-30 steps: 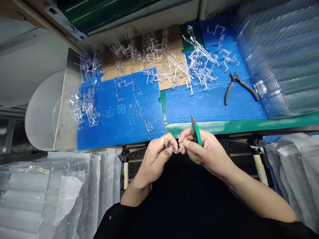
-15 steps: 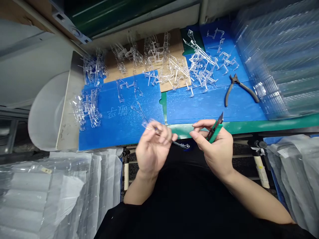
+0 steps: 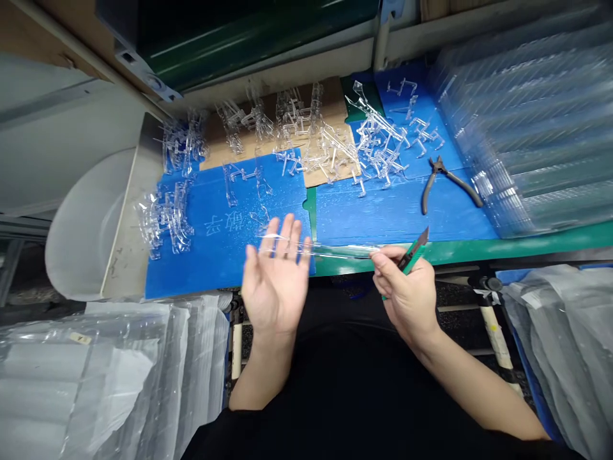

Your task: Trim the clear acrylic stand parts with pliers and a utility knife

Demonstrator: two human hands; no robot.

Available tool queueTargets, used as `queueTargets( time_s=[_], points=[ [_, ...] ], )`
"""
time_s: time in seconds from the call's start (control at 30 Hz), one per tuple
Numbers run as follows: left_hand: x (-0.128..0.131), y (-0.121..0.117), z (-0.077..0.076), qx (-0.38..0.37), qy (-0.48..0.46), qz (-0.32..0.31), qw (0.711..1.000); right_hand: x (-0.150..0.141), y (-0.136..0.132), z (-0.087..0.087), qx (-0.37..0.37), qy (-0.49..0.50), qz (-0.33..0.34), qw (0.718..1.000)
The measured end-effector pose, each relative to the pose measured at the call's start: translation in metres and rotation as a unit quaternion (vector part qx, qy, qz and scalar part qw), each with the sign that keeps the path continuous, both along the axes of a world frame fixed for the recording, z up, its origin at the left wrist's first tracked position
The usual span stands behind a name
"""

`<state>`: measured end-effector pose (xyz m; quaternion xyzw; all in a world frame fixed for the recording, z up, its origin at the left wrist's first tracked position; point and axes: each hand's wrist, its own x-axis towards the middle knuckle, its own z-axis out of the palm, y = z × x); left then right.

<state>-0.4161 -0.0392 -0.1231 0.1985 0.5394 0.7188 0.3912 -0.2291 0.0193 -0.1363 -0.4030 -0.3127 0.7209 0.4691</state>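
My left hand (image 3: 276, 281) is open, palm up, its fingers spread over the front edge of the blue sheet. A long clear plastic part (image 3: 342, 251) stretches across from the left fingers to my right hand (image 3: 409, 284). The right thumb and fingertips pinch its right end. That same hand also holds a green utility knife (image 3: 416, 252), blade pointing up and away. Behind the left fingers, a small clear plastic piece (image 3: 261, 216) lies on the blue sheet (image 3: 211, 262), partly hidden.
Clear plastic offcuts (image 3: 383, 140) lie heaped at the back. Clear parts (image 3: 165, 217) are grouped at the left. Cutting pliers (image 3: 440, 179) rest at the right, beside stacked clear trays (image 3: 536, 140). Bagged sheets (image 3: 119, 370) stand below left, others (image 3: 565, 332) below right.
My left hand has opened and turned palm up. The clear plastic part now reaches across to my right hand, which has closed on its end while keeping the knife. The view has shifted slightly.
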Motion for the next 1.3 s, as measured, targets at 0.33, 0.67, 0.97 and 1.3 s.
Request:
queueTargets(
  time_s=[0.33, 0.67, 0.97, 1.3],
  points=[
    [-0.015, -0.008, 0.049, -0.066, 0.608, -0.307, 0.73, 0.022, 0.027, 0.022, 0.145, -0.108, 0.161, 0.97],
    [-0.006, -0.006, 0.018, 0.05, 0.598, -0.254, 0.758, 0.044, 0.01, 0.04, 0.421, -0.38, 0.204, 0.798],
    [-0.004, -0.015, 0.015, 0.082, 0.61, -0.189, 0.765, 0.059, -0.002, 0.055, 0.553, -0.498, 0.207, 0.635],
    [-0.003, -0.021, 0.017, 0.046, 0.613, -0.184, 0.767, 0.057, -0.004, 0.059, 0.558, -0.499, 0.198, 0.633]
  ],
)
